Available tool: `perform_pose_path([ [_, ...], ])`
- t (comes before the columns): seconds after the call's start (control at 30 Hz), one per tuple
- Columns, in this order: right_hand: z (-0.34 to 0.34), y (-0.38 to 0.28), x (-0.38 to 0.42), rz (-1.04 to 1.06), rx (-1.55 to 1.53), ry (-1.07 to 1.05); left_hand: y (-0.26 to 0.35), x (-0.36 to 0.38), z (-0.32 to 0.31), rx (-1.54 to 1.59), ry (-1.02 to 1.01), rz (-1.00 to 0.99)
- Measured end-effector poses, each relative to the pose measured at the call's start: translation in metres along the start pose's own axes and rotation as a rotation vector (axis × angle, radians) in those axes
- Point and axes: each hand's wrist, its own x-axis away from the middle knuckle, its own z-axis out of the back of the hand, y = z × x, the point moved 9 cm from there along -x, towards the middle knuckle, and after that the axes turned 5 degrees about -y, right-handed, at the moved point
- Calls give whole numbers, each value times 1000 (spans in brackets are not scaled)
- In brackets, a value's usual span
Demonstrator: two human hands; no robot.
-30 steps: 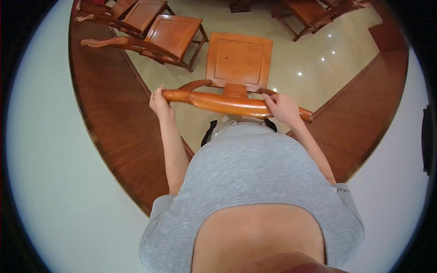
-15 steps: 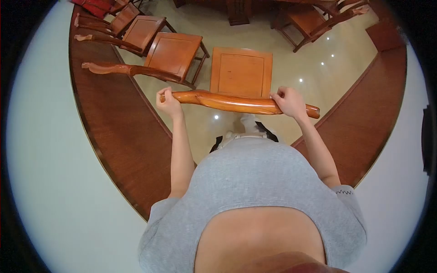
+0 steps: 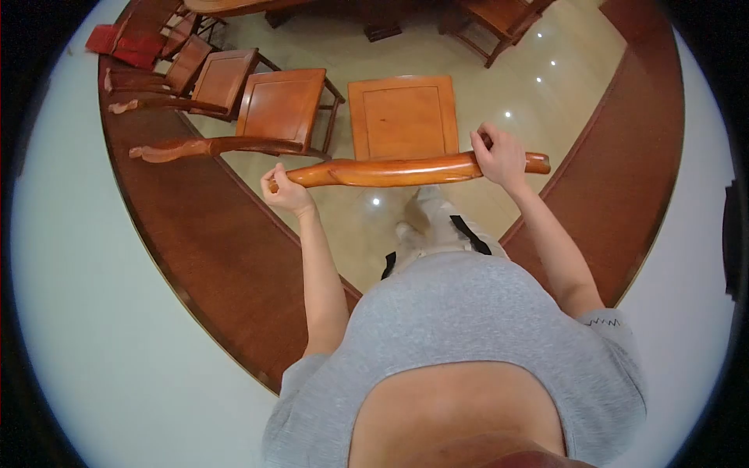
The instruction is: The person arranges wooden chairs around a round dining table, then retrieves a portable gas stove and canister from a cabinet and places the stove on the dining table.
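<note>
I see both hands clamped on one chair's top rail (image 3: 398, 170): left hand (image 3: 287, 191) at its left end, right hand (image 3: 499, 156) near its right. Three more chairs (image 3: 277, 105) stand left.

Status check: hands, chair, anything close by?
Left hand and right hand shut on chair backrest rail. Seat beyond it. Neighbouring chair close on left.

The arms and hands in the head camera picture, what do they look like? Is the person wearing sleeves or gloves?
No gloves: the left hand and right hand are bare, and no rings or watch show. Both arms are bare up to the short grey T-shirt sleeves. The right sleeve carries a small dark zigzag line along its edge.
</note>
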Motion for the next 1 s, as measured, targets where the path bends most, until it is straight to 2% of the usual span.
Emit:
perform_pose_path([
  [0.23,0,0,-5,11,50,-29,-4,-2,-4,5,-75,44],
  [0.33,0,-4,-6,28,44,-34,-5,3,-7,133,-144,282],
  [0.5,2,-12,-4,31,54,-38,-10,5,-1,116,-126,325],
  [0.57,-3,-11,-3,31,23,-71,22,9,8,-563,-49,67],
  [0.6,-2,-13,-3,69,-12,-56,33,20,0,-556,-54,49],
  [0.67,-4,-11,-5,91,-11,-48,71,53,-15,-891,76,-98],
  [0.7,-5,-12,-5,118,-3,-60,82,65,-23,-887,71,-104],
  [0.77,-7,-14,-7,165,-23,-89,106,91,-61,-981,-82,-214],
  [0.83,-3,-22,-4,234,-58,-89,125,113,-94,-976,-124,-252],
  [0.9,5,-23,2,368,-183,-89,105,142,-162,-543,-683,-77],
  [0.93,5,-25,6,430,-178,-142,92,155,-188,-513,-820,-50],
  [0.97,4,-14,-2,500,-185,-200,98,163,-216,-524,-816,-54],
  [1.0,11,-14,11,501,-141,-259,103,178,-226,-744,-952,-69],
])
